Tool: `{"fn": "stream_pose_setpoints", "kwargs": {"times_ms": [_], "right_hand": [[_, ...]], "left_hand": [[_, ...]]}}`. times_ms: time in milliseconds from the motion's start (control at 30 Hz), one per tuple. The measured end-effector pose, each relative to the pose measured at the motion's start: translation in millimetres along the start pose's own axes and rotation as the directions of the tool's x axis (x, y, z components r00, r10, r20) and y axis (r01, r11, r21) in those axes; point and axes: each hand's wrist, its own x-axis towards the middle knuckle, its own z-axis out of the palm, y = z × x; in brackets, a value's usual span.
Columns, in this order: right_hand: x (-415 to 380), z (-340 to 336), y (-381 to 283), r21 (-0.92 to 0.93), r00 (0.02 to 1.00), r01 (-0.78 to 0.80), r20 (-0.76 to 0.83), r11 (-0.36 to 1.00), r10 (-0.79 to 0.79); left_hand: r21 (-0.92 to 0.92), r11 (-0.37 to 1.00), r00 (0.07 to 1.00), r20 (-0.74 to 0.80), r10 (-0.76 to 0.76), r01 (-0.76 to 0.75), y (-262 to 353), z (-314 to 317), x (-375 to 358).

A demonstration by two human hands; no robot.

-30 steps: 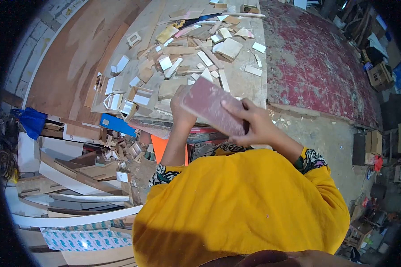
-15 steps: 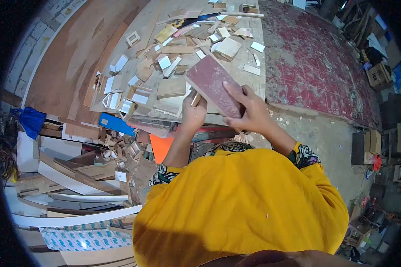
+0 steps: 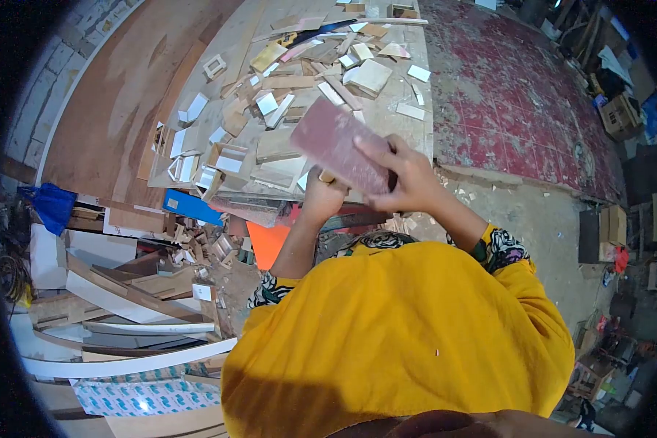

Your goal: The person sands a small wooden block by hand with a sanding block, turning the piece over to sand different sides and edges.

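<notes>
A flat, reddish-brown sanding block (image 3: 341, 141) with pale dust on its face is gripped at its lower right end by my right hand (image 3: 409, 172), thumb across the top. Under its lower left edge, my left hand (image 3: 323, 196) is closed around a small piece of wood (image 3: 326, 176); only a pale end of that piece shows, and the block hides the rest. Both hands are just in front of the near edge of a wooden worktable (image 3: 233, 66). Close beyond my left hand lies a flat wooden block (image 3: 278, 145).
Wood offcuts and small white-faced box pieces (image 3: 228, 158) cover much of the table. A red dusty surface (image 3: 518, 109) adjoins it on the right. Curved boards (image 3: 124, 292) and scraps are piled at the lower left, near an orange sheet (image 3: 266, 243). Cardboard boxes (image 3: 612, 233) stand far right.
The sanding block has shifted slightly left and down across the piece in my left hand, its far end smeared by motion. My left hand has moved slightly right.
</notes>
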Motion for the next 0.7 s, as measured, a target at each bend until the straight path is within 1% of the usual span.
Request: {"fn": "stream_pose_setpoints", "kwargs": {"times_ms": [33, 67, 133, 167, 200, 233, 267, 333, 367, 433, 467, 533, 567, 633, 667, 700], "right_hand": [[3, 0, 5, 0.002, 0.993, -0.119, -0.016, 0.993, 0.119], [6, -1, 11, 0.002, 0.993, -0.119, -0.016, 0.993, 0.119], [9, -3, 23, 0.059, 0.958, -0.276, -0.061, 0.959, 0.279], [7, 0, 29, 0.157, 0.959, -0.255, -0.085, 0.954, 0.27], [4, 1, 32, 0.159, 0.96, -0.253, -0.083, 0.954, 0.268], [1, 1, 34, 0.194, 0.962, -0.253, -0.056, 0.948, 0.268], [-2, 2, 35, 0.227, 0.963, -0.255, -0.03, 0.94, 0.268], [-8, 3, 35, 0.228, 0.961, -0.264, -0.017, 0.937, 0.275], [-11, 4, 35, 0.229, 0.96, -0.27, -0.007, 0.935, 0.279], [-15, 5, 36, 0.267, 0.96, -0.269, -0.006, 0.925, 0.28], [-16, 5, 37, 0.304, 0.96, -0.263, -0.007, 0.916, 0.278], [-19, 4, 35, 0.294, 0.954, -0.29, 0.009, 0.911, 0.301], [-20, 3, 34, 0.283, 0.947, -0.314, 0.024, 0.907, 0.32], [-25, 8, 38, 0.256, 0.95, -0.306, 0.012, 0.917, 0.313], [-27, 10, 39, 0.229, 0.952, -0.299, 0.004, 0.927, 0.306], [-28, 10, 38, 0.229, 0.951, -0.301, 0.006, 0.926, 0.308]], "left_hand": [[-0.379, 0.854, 0.933, 0.188, -0.307, 0.357, 6, -2, -2], [-0.379, 0.854, 0.933, 0.188, -0.306, 0.356, 12, -4, -3], [-0.56, 0.814, 0.985, 0.157, -0.079, 0.154, 24, -8, -2], [-0.558, 0.815, 0.985, 0.155, -0.079, 0.153, 22, -9, -1], [-0.747, 0.634, 0.977, 0.197, -0.078, 0.201, 19, -10, 1], [-0.881, 0.406, 0.969, 0.237, -0.067, 0.244, 17, -11, 2], [-0.881, 0.405, 0.969, 0.238, -0.069, 0.245, 15, -13, 2], [-0.947, 0.215, 0.97, 0.244, -0.005, 0.24, 13, -15, 4], [-0.946, 0.212, 0.969, 0.248, -0.007, 0.243, 6, -17, 5], [-0.939, 0.073, 0.942, 0.336, 0.006, 0.335, -2, -20, 10], [-0.939, 0.07, 0.941, 0.339, 0.001, 0.338, -5, -19, 9], [-0.954, -0.108, 0.938, 0.295, -0.184, 0.279, 8, -17, 10], [-0.953, -0.109, 0.937, 0.298, -0.185, 0.282, 7, -16, 11], [-0.921, -0.325, 0.931, 0.294, -0.216, 0.215, 4, -14, 13], [-0.921, -0.325, 0.931, 0.295, -0.216, 0.216, 4, -14, 13], [-0.912, -0.368, 0.942, 0.27, -0.2, 0.183, 4, -13, 13]]}}
